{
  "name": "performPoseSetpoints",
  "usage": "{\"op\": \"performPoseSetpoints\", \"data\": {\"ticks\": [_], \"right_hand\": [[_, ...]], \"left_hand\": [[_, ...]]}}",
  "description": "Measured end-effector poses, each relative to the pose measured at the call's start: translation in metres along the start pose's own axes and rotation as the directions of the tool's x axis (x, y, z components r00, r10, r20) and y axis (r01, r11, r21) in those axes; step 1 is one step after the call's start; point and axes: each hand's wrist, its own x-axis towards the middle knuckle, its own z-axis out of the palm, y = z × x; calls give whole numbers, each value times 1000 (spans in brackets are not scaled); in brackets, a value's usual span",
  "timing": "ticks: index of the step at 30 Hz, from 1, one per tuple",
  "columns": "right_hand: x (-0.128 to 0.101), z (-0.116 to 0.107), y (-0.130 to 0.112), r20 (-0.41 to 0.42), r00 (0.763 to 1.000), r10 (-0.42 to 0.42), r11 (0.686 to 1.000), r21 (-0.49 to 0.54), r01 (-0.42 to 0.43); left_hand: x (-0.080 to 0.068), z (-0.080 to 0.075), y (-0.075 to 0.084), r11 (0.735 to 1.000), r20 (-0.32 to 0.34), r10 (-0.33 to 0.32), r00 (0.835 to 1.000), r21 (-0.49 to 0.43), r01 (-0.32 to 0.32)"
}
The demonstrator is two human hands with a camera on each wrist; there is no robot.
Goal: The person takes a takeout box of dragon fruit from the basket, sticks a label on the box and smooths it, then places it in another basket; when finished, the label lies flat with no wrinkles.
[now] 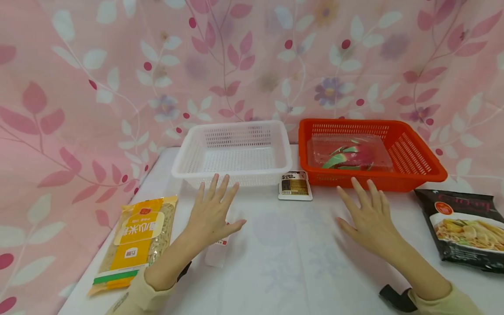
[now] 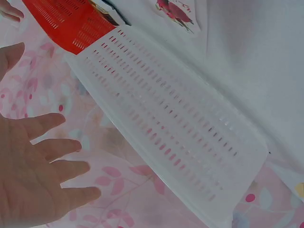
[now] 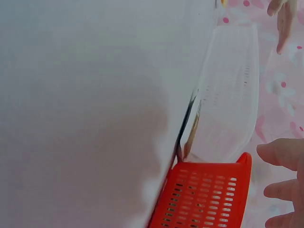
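My left hand (image 1: 210, 216) is held over the table with its fingers spread and nothing in its grasp. Partly hidden below it lies a small white packet (image 1: 215, 256) with red print; the left wrist view shows a red fruit picture (image 2: 175, 14) on white. Fingers likewise apart, my right hand (image 1: 370, 221) hovers before the red basket (image 1: 374, 177), holding nothing. Inside that basket is a clear plastic box (image 1: 379, 153) with a pink and green dragon fruit (image 1: 350, 156). The white basket (image 1: 232, 178) stands beyond my left hand.
A flat brown-and-white packet (image 1: 295, 186) lies in front of where the baskets meet. At the left is a yellow, partly clear bag (image 1: 135, 240) of pale dried food. On the right sits a black noodle bag (image 1: 468, 227). A floral curtain (image 1: 252, 61) hangs behind the table.
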Motion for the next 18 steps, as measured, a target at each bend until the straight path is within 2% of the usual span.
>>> {"op": "performPoseSetpoints", "data": {"ticks": [6,10,16,18], "right_hand": [[5,-7,7,43,999,32,999,43,-34],[10,-15,16,50,998,45,996,80,-49],[25,-19,43,2,1000,14,988,154,-15],[33,-20,54,9,1000,30,982,184,-31]], "left_hand": [[18,-1,5,997,-33,43,999,-59,-45],[33,-3,9,995,-25,69,997,-76,-71],[58,-12,22,989,57,51,997,-143,-43],[69,-14,28,986,79,52,996,-162,-39]]}}
